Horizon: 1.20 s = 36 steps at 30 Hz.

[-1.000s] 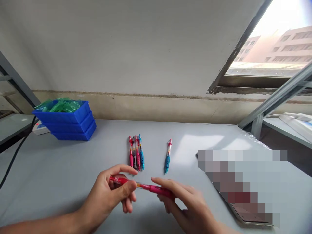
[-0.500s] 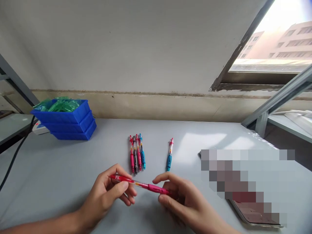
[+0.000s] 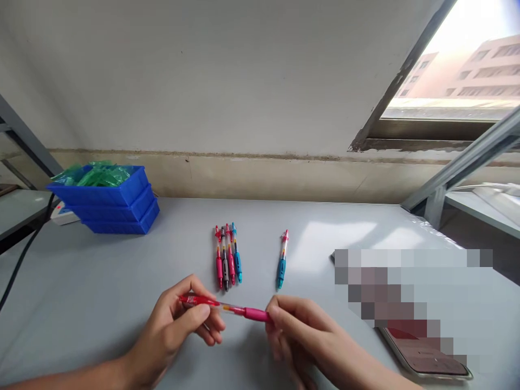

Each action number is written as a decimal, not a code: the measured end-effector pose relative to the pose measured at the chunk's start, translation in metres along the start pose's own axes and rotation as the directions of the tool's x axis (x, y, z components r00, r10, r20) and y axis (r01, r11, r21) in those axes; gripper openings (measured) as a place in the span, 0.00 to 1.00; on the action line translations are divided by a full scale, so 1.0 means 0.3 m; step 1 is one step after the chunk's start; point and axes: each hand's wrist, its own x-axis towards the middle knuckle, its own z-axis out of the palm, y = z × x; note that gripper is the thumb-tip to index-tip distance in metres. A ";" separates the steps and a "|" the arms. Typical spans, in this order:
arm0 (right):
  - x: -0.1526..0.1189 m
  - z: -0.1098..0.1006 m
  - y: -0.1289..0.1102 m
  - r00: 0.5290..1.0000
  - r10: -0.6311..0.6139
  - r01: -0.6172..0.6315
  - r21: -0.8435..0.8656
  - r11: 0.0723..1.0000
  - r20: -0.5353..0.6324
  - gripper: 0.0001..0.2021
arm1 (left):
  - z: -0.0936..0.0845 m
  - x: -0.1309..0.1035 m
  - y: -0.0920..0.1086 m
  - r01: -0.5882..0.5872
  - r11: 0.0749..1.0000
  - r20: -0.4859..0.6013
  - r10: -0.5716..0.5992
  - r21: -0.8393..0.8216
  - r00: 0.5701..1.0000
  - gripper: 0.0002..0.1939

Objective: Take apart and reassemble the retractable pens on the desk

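Observation:
A pen with a red clip end, a clear barrel and a pink grip lies nearly level between my hands. Thumb and fingers of my left hand hold it at the red clip end. My right hand pinches the far end of the pink grip, hiding the tip. Beyond my hands, several pens lie side by side on the table, with pink, grey and blue grips. To their right lies a single pen with a blue grip and a pink top.
Blue stacked trays holding green plastic film stand at the back left, near a black cable. A phone lies at the right, partly covered by blurred blocks. Metal frame legs and a window are behind.
My right thumb and fingers have closed onto the end of the pink grip; before, the index finger was raised off it. The left hand keeps its hold, shifted slightly left and down.

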 end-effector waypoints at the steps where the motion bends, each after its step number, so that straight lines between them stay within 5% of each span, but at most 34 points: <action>1: 0.000 -0.002 0.000 1.000 -0.022 0.022 0.024 0.999 0.001 0.17 | 0.000 -0.001 0.000 0.000 1.000 -0.002 0.000 0.001 1.000 0.10; 7: 0.004 0.002 0.012 0.999 0.040 -0.040 0.050 0.998 0.018 0.20 | 0.001 -0.004 -0.004 0.006 1.000 0.022 -0.006 -0.017 1.000 0.11; 12: 0.006 0.005 0.012 0.992 -0.126 0.122 0.119 0.985 0.029 0.15 | -0.006 -0.001 -0.005 -0.022 1.000 0.007 0.022 -0.022 1.000 0.13; 26: -0.010 -0.009 -0.008 0.959 -0.259 0.281 0.279 0.918 -0.113 0.11 | -0.024 0.008 0.017 -0.121 0.987 -0.236 0.093 -0.110 0.967 0.09; 31: -0.011 -0.009 -0.008 0.961 -0.255 0.275 0.258 0.926 -0.109 0.10 | -0.019 0.009 0.017 -0.090 0.987 -0.198 0.062 -0.137 0.978 0.10; 36: -0.007 0.008 0.010 0.945 -0.315 0.320 0.054 0.946 -0.091 0.10 | -0.010 0.000 -0.003 -0.041 0.996 -0.014 0.040 -0.083 0.999 0.12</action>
